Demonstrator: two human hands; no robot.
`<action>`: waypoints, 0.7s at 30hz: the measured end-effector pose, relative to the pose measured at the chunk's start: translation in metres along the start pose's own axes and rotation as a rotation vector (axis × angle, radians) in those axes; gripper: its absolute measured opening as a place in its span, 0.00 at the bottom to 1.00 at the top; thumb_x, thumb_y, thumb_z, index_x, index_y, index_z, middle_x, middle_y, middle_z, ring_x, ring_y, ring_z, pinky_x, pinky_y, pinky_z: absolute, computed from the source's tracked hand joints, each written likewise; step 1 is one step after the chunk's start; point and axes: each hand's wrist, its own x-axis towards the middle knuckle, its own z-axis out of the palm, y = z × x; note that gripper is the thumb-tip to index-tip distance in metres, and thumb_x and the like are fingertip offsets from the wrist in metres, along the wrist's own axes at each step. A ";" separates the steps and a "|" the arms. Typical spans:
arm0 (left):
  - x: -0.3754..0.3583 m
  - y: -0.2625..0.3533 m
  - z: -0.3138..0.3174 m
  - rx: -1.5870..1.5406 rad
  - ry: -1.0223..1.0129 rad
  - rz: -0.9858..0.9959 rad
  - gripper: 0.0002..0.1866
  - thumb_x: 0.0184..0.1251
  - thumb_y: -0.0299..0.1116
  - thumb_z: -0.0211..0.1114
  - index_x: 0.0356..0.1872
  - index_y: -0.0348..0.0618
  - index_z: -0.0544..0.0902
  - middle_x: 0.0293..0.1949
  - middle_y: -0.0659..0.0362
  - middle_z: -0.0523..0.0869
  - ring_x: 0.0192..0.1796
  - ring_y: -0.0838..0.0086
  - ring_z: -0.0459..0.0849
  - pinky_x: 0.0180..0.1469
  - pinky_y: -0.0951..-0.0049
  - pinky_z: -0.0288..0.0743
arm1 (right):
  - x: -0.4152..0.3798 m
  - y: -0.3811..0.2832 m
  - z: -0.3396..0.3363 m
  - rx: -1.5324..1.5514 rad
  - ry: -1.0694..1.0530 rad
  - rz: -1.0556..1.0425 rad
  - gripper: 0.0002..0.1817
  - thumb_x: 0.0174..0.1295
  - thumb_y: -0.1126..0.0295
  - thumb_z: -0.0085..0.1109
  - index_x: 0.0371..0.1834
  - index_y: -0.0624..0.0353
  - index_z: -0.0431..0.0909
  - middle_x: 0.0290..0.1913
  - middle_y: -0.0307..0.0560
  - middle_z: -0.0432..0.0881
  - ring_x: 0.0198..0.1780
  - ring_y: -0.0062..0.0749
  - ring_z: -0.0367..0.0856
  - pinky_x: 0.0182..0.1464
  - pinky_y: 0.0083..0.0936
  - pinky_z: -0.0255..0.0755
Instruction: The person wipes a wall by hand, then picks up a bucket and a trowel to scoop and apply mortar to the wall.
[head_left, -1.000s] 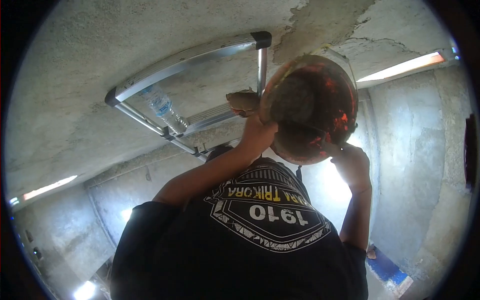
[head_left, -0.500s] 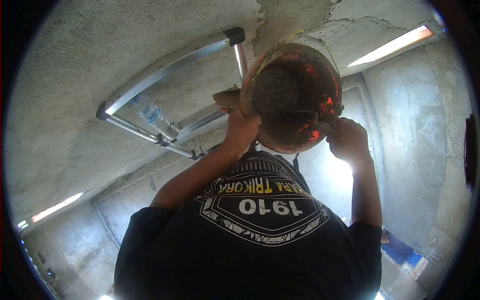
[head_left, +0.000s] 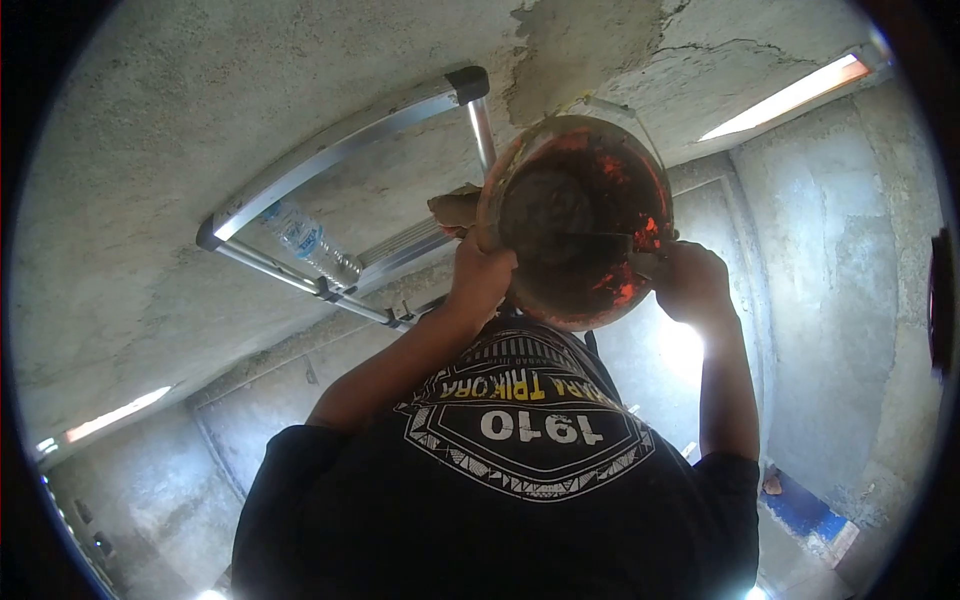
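Note:
A round bucket point(head_left: 618, 175), orange-red under grey smears, is tilted so its inside faces me. Dark grey mortar point(head_left: 548, 205) coats its bottom and side. My left hand point(head_left: 483, 278) is closed on the bucket's near left rim, thumb over the edge. Just beyond those fingers sticks out a mortar-crusted, flat-ended piece point(head_left: 457, 208); its kind is unclear. My right hand point(head_left: 692, 283) is closed around the handle of a trowel point(head_left: 605, 246), its dark blade inside the bucket. The bucket's thin handle point(head_left: 640, 125) stands up at the far side.
An aluminium ladder point(head_left: 340, 155) stands to the left, with a clear plastic water bottle point(head_left: 310, 243) on it. Ahead is a rough grey wall point(head_left: 250, 90) with a darker patch point(head_left: 580, 55) and a crack. A bright slit opening point(head_left: 790, 95) lies upper right; a blue object point(head_left: 805, 510) lies lower right.
The bucket and both hands have come lower in the view, towards my chest, exposing more of the dark wall patch. The trowel blade stays inside the bucket.

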 end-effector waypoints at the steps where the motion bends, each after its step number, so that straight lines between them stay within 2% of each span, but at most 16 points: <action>1: -0.001 0.000 0.000 0.046 0.017 0.023 0.18 0.50 0.18 0.59 0.46 0.34 0.77 0.37 0.57 0.82 0.38 0.72 0.80 0.40 0.72 0.73 | 0.001 0.003 0.004 0.031 0.001 0.007 0.07 0.55 0.68 0.58 0.34 0.55 0.83 0.31 0.53 0.84 0.36 0.49 0.84 0.41 0.42 0.78; 6: 0.007 -0.014 0.001 0.134 0.033 0.093 0.18 0.52 0.20 0.59 0.47 0.34 0.78 0.39 0.56 0.83 0.39 0.70 0.80 0.42 0.70 0.73 | 0.001 0.004 0.008 0.044 0.012 0.047 0.07 0.54 0.68 0.58 0.33 0.56 0.83 0.31 0.53 0.84 0.36 0.49 0.84 0.41 0.42 0.77; 9: 0.008 -0.013 0.007 0.104 0.102 0.144 0.17 0.57 0.23 0.63 0.50 0.34 0.79 0.41 0.56 0.84 0.42 0.70 0.81 0.46 0.70 0.73 | -0.001 0.005 0.006 0.059 0.015 0.020 0.07 0.54 0.68 0.58 0.32 0.57 0.83 0.31 0.54 0.84 0.36 0.50 0.85 0.40 0.41 0.78; 11: 0.002 0.005 0.014 0.306 0.216 0.106 0.18 0.62 0.27 0.66 0.53 0.34 0.79 0.43 0.58 0.84 0.44 0.72 0.80 0.49 0.72 0.72 | 0.001 0.009 0.012 0.016 0.024 -0.008 0.08 0.54 0.66 0.59 0.31 0.59 0.82 0.31 0.55 0.84 0.36 0.49 0.85 0.39 0.41 0.78; 15: 0.013 -0.012 0.015 0.202 0.130 0.253 0.17 0.65 0.29 0.66 0.54 0.34 0.79 0.44 0.60 0.84 0.44 0.75 0.80 0.51 0.74 0.71 | 0.006 0.012 0.021 0.037 -0.003 0.052 0.08 0.53 0.66 0.60 0.30 0.60 0.82 0.31 0.55 0.84 0.36 0.49 0.85 0.39 0.40 0.79; 17: 0.014 -0.012 0.021 0.025 0.107 0.296 0.14 0.61 0.32 0.67 0.44 0.33 0.81 0.32 0.58 0.82 0.34 0.71 0.79 0.40 0.69 0.71 | 0.008 0.019 0.030 -0.075 0.077 -0.097 0.08 0.53 0.66 0.61 0.30 0.59 0.82 0.31 0.55 0.84 0.36 0.49 0.85 0.39 0.40 0.79; 21: 0.015 0.003 0.044 -0.078 0.073 0.269 0.12 0.63 0.31 0.65 0.45 0.34 0.81 0.31 0.61 0.80 0.32 0.76 0.75 0.37 0.72 0.69 | 0.007 0.019 0.024 -0.076 0.096 -0.097 0.07 0.53 0.67 0.60 0.30 0.58 0.82 0.30 0.54 0.84 0.36 0.49 0.85 0.39 0.40 0.79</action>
